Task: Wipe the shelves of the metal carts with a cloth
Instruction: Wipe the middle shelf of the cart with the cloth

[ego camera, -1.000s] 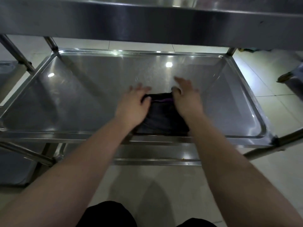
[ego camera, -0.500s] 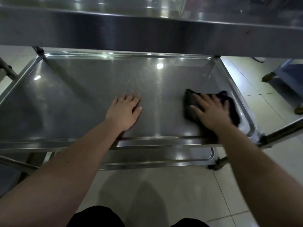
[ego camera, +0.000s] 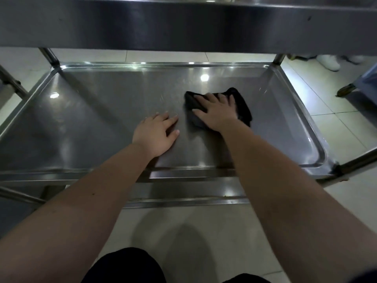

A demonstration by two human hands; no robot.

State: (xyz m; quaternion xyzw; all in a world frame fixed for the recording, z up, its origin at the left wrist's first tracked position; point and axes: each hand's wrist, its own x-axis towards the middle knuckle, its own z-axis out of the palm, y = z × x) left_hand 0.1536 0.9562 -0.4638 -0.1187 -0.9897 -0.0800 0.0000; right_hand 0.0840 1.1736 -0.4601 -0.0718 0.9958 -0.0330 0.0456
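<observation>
Dark cloth (ego camera: 242, 107), soft and crumpled, lies right of centre on the middle shelf (ego camera: 102, 119), a shallow rimmed tray of brushed, reflective steel. The right hand (ego camera: 218, 113) presses it flat, fingers spread. The left hand (ego camera: 157, 135) rests flat and bare just beside it. The unwiped expanse appears to lie leftward along the shelf's long axis.

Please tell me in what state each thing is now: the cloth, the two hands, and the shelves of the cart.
cloth: dark, crumpled, lying on the middle shelf under the right hand.
right hand: fingers spread, pressing on the cloth.
left hand: flat, palm down on bare metal, apart from the cloth.
middle shelf: shiny, reflecting lights.
upper shelf: mostly its front edge shows.
</observation>
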